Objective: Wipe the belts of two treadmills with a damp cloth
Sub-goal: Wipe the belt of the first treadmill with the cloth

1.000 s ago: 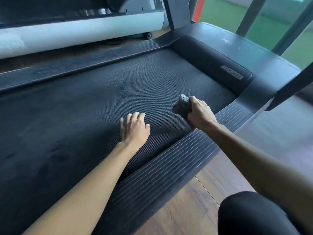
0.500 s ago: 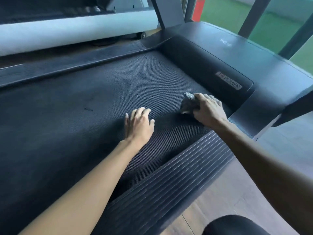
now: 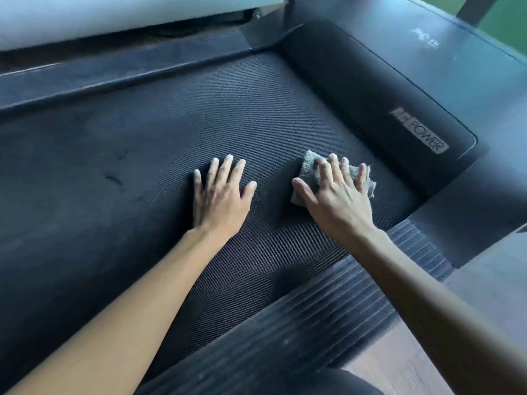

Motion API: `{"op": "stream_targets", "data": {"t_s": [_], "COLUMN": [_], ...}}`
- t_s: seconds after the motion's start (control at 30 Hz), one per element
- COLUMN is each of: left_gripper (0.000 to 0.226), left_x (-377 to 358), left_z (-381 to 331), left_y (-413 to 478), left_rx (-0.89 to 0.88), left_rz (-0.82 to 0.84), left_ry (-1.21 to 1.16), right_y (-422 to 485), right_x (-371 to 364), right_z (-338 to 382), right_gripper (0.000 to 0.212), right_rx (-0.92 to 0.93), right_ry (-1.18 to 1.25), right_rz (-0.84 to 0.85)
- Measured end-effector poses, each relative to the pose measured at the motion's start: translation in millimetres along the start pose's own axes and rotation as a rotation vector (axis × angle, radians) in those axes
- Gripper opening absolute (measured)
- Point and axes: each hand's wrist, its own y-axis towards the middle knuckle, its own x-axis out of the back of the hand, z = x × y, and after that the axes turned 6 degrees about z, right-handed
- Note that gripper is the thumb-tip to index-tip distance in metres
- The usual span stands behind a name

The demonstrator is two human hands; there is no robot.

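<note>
Near: ribbed side rail (image 3: 313, 323) beneath your forearms | Middle: your left hand (image 3: 221, 201) lies flat on the belt (image 3: 256, 109), fingers straight; just to its right, your right hand (image 3: 339, 201) presses the grey cloth (image 3: 308, 169) down, fingers spread | Far: motor cover (image 3: 370, 109) near the cloth; the belt's length runs leftward.

floor: brown wood-look planks (image 3: 413, 372), lower right | top left: long white casing (image 3: 114, 15) above a shadowed floor strip | top right: green surface (image 3: 510, 18) behind a dark upright post (image 3: 472, 7) | light: cool, soft, diffuse
</note>
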Motion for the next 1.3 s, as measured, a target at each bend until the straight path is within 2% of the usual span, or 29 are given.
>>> {"op": "stream_targets", "data": {"t_s": [0.13, 0.33, 0.47, 0.57, 0.63, 0.73, 0.9, 1.1, 1.3], "left_gripper": [0.06, 0.06, 0.06, 0.061, 0.061, 0.062, 0.062, 0.062, 0.062], "left_x": [-7, -5, -2, 0, 0, -2, -3, -2, -1], "left_z": [1, 2, -1, -1, 0, -1, -1, -2, -3], "left_y": [-3, -3, -3, -4, -5, -2, 0, -1, -2], "left_rx": [-0.027, -0.011, -0.009, -0.007, -0.003, 0.003, 0.005, 0.013, 0.019], "left_rz": [-0.021, 0.003, 0.017, 0.026, 0.032, 0.035, 0.043, 0.047, 0.053], "left_ry": [0.051, 0.032, 0.033, 0.028, 0.021, 0.032, 0.036, 0.04, 0.042], "right_y": [12, 36, -19, -56, -47, -3, 46, 40, -35], "right_x": [-18, -13, -13, -11, -4, 3, 5, 2, 1], "right_z": [2, 4, 7, -4, -23, -40, -28, -32, -34], "right_gripper": [0.075, 0.063, 0.061, 0.063, 0.062, 0.068, 0.064, 0.072, 0.066], "right_rx": [-0.077, -0.192, -0.059, -0.012, -0.008, -0.046, -0.083, -0.019, 0.208], "right_ry": [-0.045, 0.051, -0.002, -0.052, -0.064, -0.105, -0.059, -0.066, -0.061], "right_rz": [-0.019, -0.025, -0.041, 0.04, 0.092, 0.06, 0.051, 0.025, 0.01]}}
